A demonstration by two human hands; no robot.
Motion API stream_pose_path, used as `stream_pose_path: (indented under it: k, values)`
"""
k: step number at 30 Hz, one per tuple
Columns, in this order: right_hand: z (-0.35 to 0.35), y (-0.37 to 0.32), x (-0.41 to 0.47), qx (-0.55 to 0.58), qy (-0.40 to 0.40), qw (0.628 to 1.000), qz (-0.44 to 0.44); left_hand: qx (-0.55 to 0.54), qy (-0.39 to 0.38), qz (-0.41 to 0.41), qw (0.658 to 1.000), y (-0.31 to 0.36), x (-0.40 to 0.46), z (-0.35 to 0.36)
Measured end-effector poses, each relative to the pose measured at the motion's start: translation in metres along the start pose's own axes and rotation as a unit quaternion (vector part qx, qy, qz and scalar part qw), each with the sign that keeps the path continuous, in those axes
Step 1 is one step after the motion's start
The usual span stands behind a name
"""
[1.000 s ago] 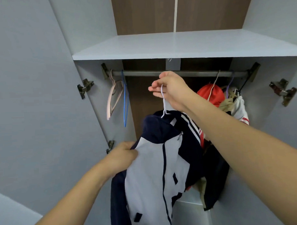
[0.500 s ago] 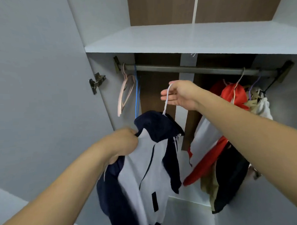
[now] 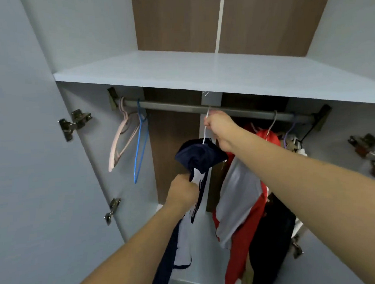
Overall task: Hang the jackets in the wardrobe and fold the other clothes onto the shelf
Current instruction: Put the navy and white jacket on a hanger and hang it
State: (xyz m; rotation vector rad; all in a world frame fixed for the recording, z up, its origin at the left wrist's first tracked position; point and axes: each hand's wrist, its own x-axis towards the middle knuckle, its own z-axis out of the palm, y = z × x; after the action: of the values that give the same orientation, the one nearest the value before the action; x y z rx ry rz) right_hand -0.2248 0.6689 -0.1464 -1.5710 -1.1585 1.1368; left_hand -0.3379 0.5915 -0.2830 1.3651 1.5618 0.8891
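My right hand (image 3: 219,128) pinches the white hanger (image 3: 205,128), now lifted so its hook meets the rail (image 3: 181,108). My left hand (image 3: 183,189) still grips the navy-and-white jacket (image 3: 201,158) below. Hanging looks nearly complete.

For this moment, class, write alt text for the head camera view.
A right hand lifts a white hanger carrying a navy and white jacket to the wardrobe rail, while the left hand grips the jacket's front. Empty pink and blue hangers hang left; other jackets hang right.
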Motion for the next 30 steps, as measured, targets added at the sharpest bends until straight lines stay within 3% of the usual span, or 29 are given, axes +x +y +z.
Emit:
stream_pose_path:
  k: [5, 9, 13, 16, 22, 26, 30]
  values:
    - [-0.056, 0.013, 0.037, 0.034, 0.066, 0.997, -0.009, -0.015, -0.011, 0.04, 0.999, 0.028, 0.039, 0.063]
    - [-0.094, 0.019, 0.07, 0.028, 0.053, 0.995, -0.077, -0.008, -0.019, 0.048, 0.999, 0.051, 0.063, 0.11]
    - [-0.114, 0.035, 0.087, -0.062, 0.078, 0.994, -0.052, -0.001, -0.019, 0.041, 0.999, 0.062, 0.089, 0.144]
    - [-0.123, 0.059, 0.096, -0.044, 0.104, 0.992, -0.049, 0.008, -0.035, 0.028, 0.999, 0.056, 0.098, 0.161]
    - [-0.145, 0.088, 0.1, -0.101, 0.08, 0.988, -0.082, 0.093, -0.141, -0.033, 0.985, 0.039, 0.096, 0.186]
    - [-0.153, 0.095, 0.089, -0.134, 0.09, 0.983, -0.087, 0.175, -0.204, -0.033, 0.963, 0.055, 0.092, 0.18]
    - [-0.161, 0.094, 0.054, -0.2, 0.162, 0.961, -0.102, 0.21, -0.162, 0.026, 0.964, 0.073, 0.081, 0.15]
